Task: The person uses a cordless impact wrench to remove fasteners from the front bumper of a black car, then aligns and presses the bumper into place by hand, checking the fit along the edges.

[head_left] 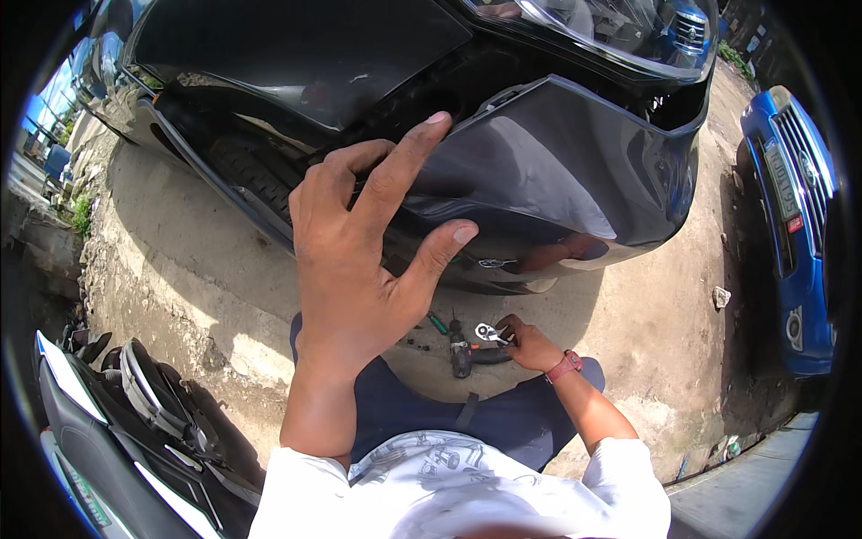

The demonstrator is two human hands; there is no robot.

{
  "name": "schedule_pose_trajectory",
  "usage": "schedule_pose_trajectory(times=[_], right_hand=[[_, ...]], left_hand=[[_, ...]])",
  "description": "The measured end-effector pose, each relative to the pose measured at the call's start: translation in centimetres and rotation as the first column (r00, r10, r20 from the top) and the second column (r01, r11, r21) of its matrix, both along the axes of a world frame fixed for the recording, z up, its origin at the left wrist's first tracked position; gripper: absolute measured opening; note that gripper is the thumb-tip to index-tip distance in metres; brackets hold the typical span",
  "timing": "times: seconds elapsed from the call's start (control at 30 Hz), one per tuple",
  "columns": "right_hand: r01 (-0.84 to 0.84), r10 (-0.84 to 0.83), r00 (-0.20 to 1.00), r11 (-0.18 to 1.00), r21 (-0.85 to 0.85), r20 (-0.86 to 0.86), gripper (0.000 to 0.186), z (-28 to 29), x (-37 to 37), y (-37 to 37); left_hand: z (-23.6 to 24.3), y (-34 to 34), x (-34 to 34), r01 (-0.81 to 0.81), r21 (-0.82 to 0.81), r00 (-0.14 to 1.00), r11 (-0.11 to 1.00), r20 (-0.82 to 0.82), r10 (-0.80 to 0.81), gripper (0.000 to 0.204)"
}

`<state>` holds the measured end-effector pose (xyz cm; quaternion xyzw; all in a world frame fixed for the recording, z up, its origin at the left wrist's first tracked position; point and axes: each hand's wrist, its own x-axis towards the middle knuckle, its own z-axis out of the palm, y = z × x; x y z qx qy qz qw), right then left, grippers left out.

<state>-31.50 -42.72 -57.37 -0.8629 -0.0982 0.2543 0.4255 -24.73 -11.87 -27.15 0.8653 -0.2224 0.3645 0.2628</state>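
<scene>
My left hand [359,238] is raised in front of the black car bumper [530,171], its thumb and index finger stretched wide apart. It holds nothing; whether the index fingertip touches the bumper's upper edge I cannot tell. Low over the ground, my right hand [532,347] has its fingers wrapped round a ratchet wrench [488,332], whose shiny round head sticks out to the left. Just left of it a dark power drill [461,352] lies on the ground. A green-handled screwdriver [437,323] rests beside the drill's tip, with small dark pieces nearby.
A dark gap runs between the bumper and the black fender [305,54], below the headlight [611,36]. The front wheel [251,171] shows at left. A motorcycle [99,431] stands at lower left. A blue vehicle [790,314] is at right, with a stone [721,296] near it.
</scene>
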Motion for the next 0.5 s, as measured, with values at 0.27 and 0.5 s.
schedule_pose_trajectory(times=[0.27,0.5], right_hand=[[-0.063,0.021,0.824,0.997,0.055,0.566,0.029,38.6,-3.3,-1.8],[0.153,0.382,0.568,0.822,-0.549,0.729,0.038,51.4,1.5,7.4]], left_hand=[[-1.5,-0.5,-1.9,0.059,-0.162,0.997,0.985,-0.029,-0.065,0.065],[-1.0,-2.0,-4.2,0.097,-0.249,0.995,0.964,-0.003,-0.101,0.067]])
